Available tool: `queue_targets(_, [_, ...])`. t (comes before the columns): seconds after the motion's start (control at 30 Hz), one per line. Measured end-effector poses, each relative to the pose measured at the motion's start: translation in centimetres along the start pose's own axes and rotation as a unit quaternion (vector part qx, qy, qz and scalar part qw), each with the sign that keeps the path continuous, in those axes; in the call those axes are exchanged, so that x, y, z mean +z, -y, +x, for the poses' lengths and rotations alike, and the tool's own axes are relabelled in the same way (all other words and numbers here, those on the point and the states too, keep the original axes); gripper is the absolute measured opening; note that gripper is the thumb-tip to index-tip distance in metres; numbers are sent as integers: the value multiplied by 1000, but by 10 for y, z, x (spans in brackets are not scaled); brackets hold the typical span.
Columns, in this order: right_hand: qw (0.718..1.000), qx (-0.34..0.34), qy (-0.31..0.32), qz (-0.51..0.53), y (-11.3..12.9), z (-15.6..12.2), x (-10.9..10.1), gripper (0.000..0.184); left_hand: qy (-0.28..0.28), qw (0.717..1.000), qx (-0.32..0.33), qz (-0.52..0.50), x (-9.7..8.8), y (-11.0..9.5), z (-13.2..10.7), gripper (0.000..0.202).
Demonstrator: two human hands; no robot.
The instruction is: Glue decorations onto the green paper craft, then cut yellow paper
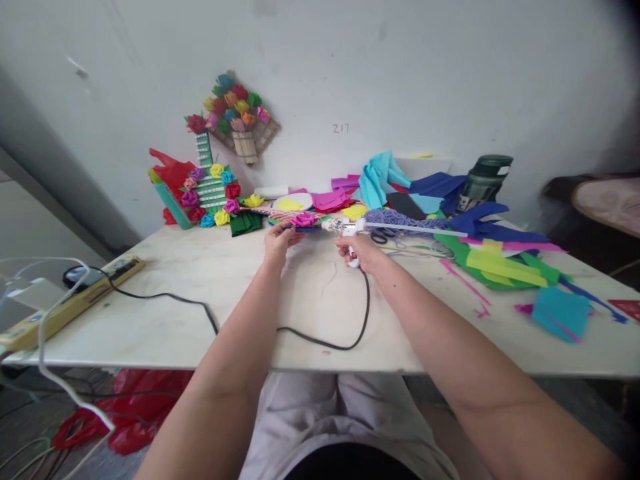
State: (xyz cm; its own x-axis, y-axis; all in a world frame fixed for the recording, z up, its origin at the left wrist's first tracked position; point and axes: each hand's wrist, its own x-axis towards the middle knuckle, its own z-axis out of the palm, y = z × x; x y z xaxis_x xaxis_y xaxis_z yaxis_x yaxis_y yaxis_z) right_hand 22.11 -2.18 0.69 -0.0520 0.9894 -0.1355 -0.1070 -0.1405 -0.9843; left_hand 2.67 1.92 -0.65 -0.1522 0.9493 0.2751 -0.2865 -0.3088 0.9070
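My right hand (357,250) is closed round the handle of a white glue gun (349,230), whose nozzle points left toward a pink paper flower (304,219). The flower sits on a small craft piece of wooden sticks and coloured paper (295,227). My left hand (280,241) pinches the near edge of that piece, just below the flower. The gun's black cord (345,343) loops across the white table (200,333) toward me.
A finished paper-flower decoration (213,193) stands at the back left, another (237,117) hangs on the wall. Loose coloured paper sheets and strips (495,260) cover the right side. A dark green bottle (483,183) stands behind them. A yellow power strip (70,300) lies at the left edge.
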Motion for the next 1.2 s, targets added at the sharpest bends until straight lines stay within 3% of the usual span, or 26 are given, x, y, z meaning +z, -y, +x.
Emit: queue_targets(1.2, [999, 14, 32, 0, 2, -4, 3, 8, -3, 1000, -1, -2, 0, 1, 2, 27])
